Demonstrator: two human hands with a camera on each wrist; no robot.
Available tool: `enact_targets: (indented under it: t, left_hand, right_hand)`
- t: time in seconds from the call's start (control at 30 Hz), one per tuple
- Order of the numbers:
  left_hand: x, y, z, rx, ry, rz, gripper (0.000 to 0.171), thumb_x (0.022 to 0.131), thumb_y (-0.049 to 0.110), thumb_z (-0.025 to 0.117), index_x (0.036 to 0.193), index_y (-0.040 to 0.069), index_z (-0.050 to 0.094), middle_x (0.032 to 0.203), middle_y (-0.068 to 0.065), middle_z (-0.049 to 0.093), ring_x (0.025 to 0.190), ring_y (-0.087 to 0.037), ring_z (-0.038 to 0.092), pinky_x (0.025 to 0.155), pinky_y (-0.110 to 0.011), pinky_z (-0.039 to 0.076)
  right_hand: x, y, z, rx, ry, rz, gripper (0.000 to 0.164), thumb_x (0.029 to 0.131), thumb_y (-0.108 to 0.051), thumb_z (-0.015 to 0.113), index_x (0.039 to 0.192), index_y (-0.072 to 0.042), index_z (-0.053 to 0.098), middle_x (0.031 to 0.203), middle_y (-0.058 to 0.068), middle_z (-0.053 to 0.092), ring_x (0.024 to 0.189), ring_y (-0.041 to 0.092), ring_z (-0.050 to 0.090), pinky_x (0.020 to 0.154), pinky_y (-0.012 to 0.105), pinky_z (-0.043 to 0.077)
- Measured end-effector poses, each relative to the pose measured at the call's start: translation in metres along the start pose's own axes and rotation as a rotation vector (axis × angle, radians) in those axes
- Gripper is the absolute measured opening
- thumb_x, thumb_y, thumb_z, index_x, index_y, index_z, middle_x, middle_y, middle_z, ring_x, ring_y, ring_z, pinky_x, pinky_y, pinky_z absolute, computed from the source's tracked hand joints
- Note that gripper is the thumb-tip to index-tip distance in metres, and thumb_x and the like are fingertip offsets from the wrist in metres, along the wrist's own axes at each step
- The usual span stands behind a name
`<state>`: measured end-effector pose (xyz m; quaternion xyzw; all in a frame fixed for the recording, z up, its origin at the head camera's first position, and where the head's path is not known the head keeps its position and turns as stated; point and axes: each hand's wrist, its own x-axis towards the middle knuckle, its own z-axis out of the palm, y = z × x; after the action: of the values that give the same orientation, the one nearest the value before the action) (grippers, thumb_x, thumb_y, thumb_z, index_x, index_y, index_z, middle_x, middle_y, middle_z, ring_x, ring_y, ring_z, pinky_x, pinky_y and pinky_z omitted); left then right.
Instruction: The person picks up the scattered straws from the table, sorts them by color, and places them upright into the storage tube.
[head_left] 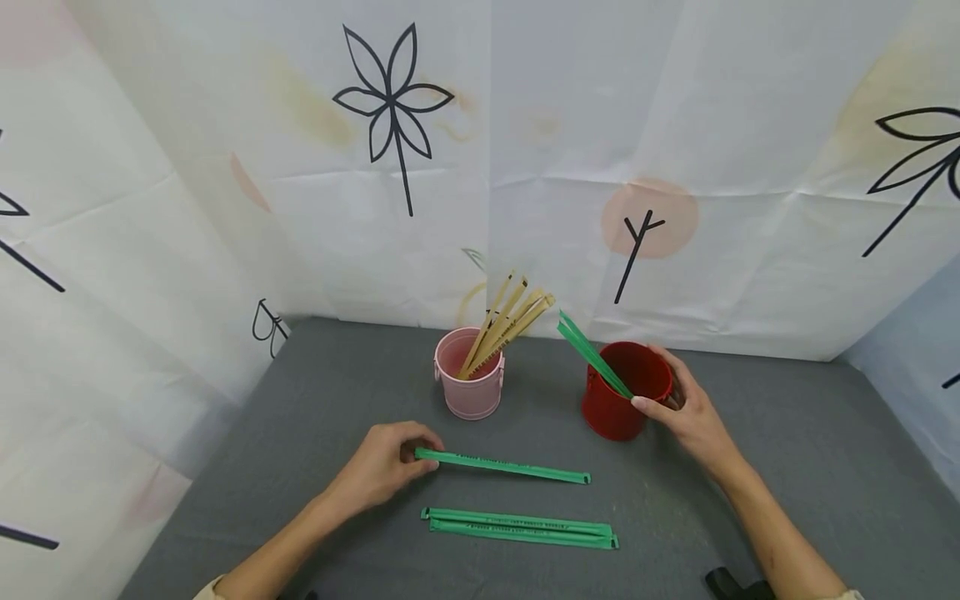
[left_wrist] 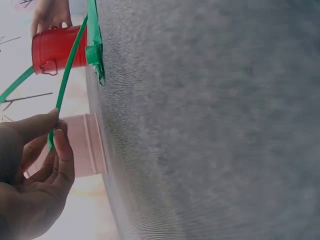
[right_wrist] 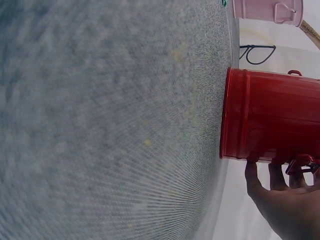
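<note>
My left hand [head_left: 386, 462] pinches one end of a long, thin green printed packet [head_left: 502, 467] between thumb and fingers. In the left wrist view, this packet [left_wrist: 69, 70] slants up past the red bucket. My right hand [head_left: 693, 417] holds the small red bucket [head_left: 617, 417] by its right side, thumb at the near rim. Green packets [head_left: 592, 354] lean out of that bucket to the left. Seen from the right wrist, fingers [right_wrist: 277, 177] lie against the bucket's wall beside its handle. More green packets [head_left: 521, 529] lie side by side on the table nearer the front.
Left of the red bucket, a pink bucket [head_left: 470, 396] holds several yellowish packets [head_left: 510, 325]. Behind the grey table [head_left: 360, 375] hangs a white cloth [head_left: 525, 125] with line-drawn plants. A black object [head_left: 738, 585] sits at the front right.
</note>
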<state>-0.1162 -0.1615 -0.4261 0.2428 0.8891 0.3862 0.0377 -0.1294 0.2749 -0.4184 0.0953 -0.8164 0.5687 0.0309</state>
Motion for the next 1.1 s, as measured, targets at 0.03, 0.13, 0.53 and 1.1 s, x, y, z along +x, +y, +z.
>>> enact_targets:
  t: [0.03,0.13,0.53,1.1]
  left_hand:
    - [0.001,0.001,-0.001,-0.011,0.014,0.003,0.022,0.081,0.01,0.082,0.094,0.025,0.073,0.084,0.015,0.065,0.066,-0.004,0.056,0.059,-0.024,0.049]
    - [0.004,0.005,-0.003,-0.056,0.054,0.019,0.022,0.081,0.007,0.082,0.095,0.022,0.074,0.086,0.013,0.068,0.067,-0.004,0.06,0.061,-0.024,0.052]
    - [0.008,0.012,-0.012,-0.146,0.123,0.023,0.023,0.082,0.004,0.08,0.1,0.019,0.077,0.092,0.009,0.073,0.07,-0.007,0.067,0.061,-0.026,0.055]
    - [0.022,0.028,-0.032,-0.226,0.174,0.05,0.02,0.084,0.01,0.079,0.101,0.02,0.077,0.091,0.007,0.073,0.071,-0.021,0.07,0.063,-0.028,0.055]
  right_hand:
    - [0.0,0.0,0.0,-0.001,0.001,-0.002,0.075,0.097,-0.012,0.064,0.158,-0.018,0.022,0.15,0.015,0.036,0.125,0.015,0.039,0.09,0.012,0.043]
    - [0.0,0.001,0.0,-0.002,0.005,-0.011,0.074,0.097,-0.011,0.064,0.158,-0.018,0.022,0.15,0.015,0.036,0.125,0.016,0.04,0.09,0.012,0.043]
    - [0.0,0.001,0.0,0.001,0.007,-0.011,0.074,0.097,-0.011,0.064,0.158,-0.018,0.023,0.15,0.015,0.036,0.125,0.016,0.04,0.09,0.012,0.044]
    - [0.0,-0.001,-0.001,0.012,0.008,-0.014,0.074,0.096,-0.01,0.064,0.157,-0.017,0.023,0.15,0.015,0.037,0.125,0.016,0.041,0.089,0.013,0.045]
